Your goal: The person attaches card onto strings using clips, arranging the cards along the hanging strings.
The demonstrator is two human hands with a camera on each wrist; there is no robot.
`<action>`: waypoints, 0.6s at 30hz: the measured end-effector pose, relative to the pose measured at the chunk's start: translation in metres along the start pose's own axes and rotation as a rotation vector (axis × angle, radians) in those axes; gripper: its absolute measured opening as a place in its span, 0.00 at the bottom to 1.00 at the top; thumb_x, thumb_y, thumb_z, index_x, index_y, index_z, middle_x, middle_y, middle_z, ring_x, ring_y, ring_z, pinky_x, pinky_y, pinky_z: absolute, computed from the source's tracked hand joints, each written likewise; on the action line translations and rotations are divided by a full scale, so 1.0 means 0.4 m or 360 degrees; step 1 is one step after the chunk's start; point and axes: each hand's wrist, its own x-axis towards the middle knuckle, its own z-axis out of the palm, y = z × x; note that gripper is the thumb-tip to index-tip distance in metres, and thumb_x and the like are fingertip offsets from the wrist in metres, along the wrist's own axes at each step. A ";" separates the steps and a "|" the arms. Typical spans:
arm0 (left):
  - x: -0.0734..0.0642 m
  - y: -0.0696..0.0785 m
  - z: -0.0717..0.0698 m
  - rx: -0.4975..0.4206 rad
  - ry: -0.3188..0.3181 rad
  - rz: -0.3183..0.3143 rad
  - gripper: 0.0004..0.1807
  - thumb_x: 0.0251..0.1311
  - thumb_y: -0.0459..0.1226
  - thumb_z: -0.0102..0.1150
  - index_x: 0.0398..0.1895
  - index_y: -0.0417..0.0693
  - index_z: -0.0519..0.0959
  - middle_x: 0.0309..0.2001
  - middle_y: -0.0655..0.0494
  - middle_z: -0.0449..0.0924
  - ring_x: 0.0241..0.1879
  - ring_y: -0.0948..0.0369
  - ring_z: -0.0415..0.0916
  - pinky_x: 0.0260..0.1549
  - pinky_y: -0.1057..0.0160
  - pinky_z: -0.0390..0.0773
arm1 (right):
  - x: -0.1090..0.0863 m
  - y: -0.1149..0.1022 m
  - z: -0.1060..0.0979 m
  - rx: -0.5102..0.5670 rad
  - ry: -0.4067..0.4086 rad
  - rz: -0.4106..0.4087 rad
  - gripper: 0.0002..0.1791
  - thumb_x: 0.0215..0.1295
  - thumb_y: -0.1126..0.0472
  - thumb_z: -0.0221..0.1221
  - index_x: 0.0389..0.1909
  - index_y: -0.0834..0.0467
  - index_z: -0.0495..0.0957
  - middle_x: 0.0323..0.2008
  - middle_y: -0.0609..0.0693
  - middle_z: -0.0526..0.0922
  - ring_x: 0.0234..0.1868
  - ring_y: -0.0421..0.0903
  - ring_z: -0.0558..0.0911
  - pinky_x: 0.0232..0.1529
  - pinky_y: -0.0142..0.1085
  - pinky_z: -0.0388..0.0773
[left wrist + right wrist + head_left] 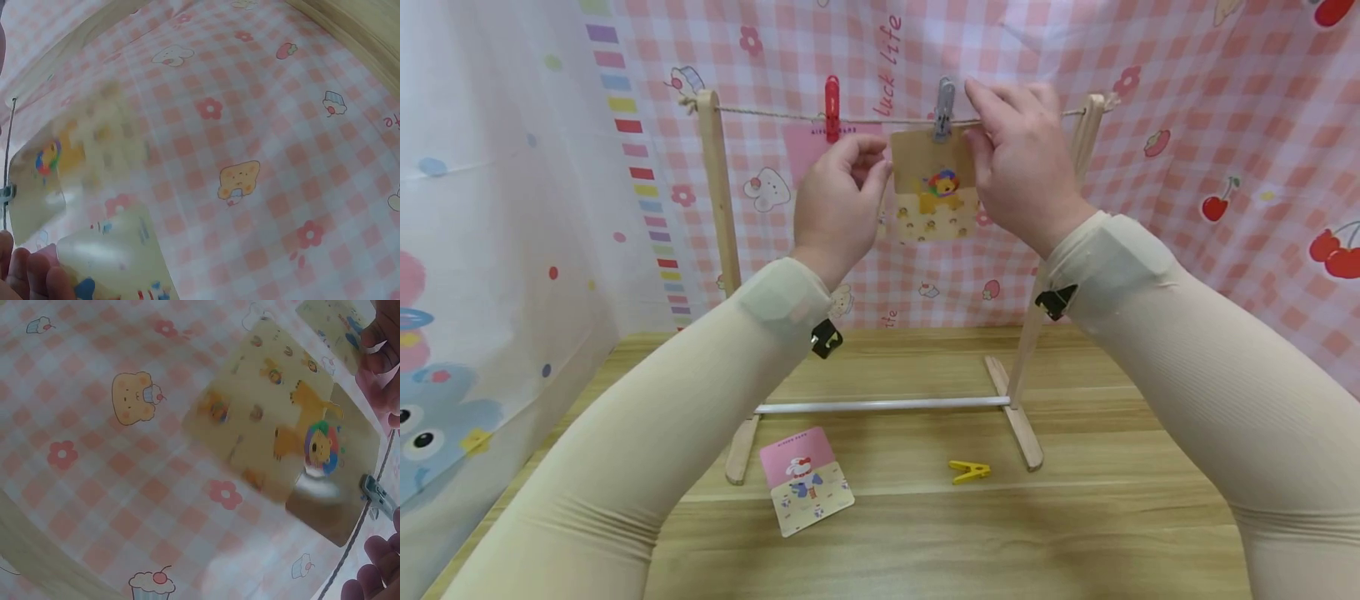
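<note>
A card with a lion on it [936,192] hangs from a rope, held by a grey clothespin [944,108]. My right hand [1026,158] is at its right side, thumb overlapping the edge in the head view; in the right wrist view the fingertips are near the clothespin, apart from the card. Between the two hanging cards is my left hand [842,196], its fingers loosely bent near the lion card's left edge. Behind it hangs a pink-topped card [805,150], partly hidden, under a red clothespin [832,108].
Wooden posts [718,192] hold the rope [760,112], with a white bar [880,407] joining their feet. On the table [910,533] lie another pink and cream card [808,483] and a yellow clothespin [970,472]. A checked curtain [1210,275] hangs behind.
</note>
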 end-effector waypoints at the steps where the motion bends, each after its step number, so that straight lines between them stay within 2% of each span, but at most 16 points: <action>1: -0.002 0.000 -0.001 0.0003 -0.0005 -0.0001 0.15 0.78 0.44 0.57 0.62 0.54 0.80 0.51 0.60 0.85 0.46 0.67 0.81 0.46 0.70 0.81 | -0.001 0.000 -0.001 0.0002 -0.0008 0.0007 0.25 0.81 0.61 0.54 0.74 0.62 0.71 0.66 0.61 0.80 0.65 0.60 0.72 0.70 0.49 0.63; 9: -0.028 -0.013 -0.014 0.0016 -0.0075 0.0116 0.15 0.79 0.43 0.57 0.61 0.50 0.80 0.49 0.59 0.85 0.42 0.67 0.80 0.45 0.70 0.80 | -0.032 -0.003 -0.003 0.0066 -0.0009 0.0013 0.24 0.79 0.62 0.57 0.73 0.60 0.73 0.68 0.59 0.80 0.66 0.59 0.72 0.70 0.49 0.63; 13: -0.050 -0.029 -0.025 0.0007 -0.0145 0.0191 0.15 0.78 0.42 0.58 0.61 0.48 0.81 0.47 0.59 0.85 0.37 0.65 0.80 0.40 0.68 0.81 | -0.068 0.000 -0.002 0.0105 0.0031 -0.0055 0.22 0.77 0.65 0.59 0.69 0.63 0.76 0.64 0.61 0.82 0.65 0.61 0.72 0.69 0.52 0.65; 16: -0.067 -0.049 -0.036 0.0030 -0.0253 0.0237 0.15 0.77 0.43 0.59 0.60 0.48 0.82 0.47 0.59 0.85 0.37 0.64 0.80 0.38 0.65 0.82 | -0.104 0.007 0.007 0.0104 0.0077 -0.0148 0.19 0.76 0.66 0.60 0.64 0.66 0.80 0.60 0.64 0.84 0.62 0.65 0.74 0.66 0.54 0.67; 18: -0.081 -0.065 -0.045 0.0070 -0.0357 0.0253 0.16 0.77 0.43 0.60 0.61 0.48 0.82 0.48 0.58 0.86 0.40 0.62 0.83 0.42 0.62 0.84 | -0.129 0.013 0.015 0.0107 0.0076 -0.0198 0.18 0.74 0.67 0.62 0.61 0.68 0.81 0.58 0.65 0.85 0.60 0.66 0.76 0.64 0.55 0.68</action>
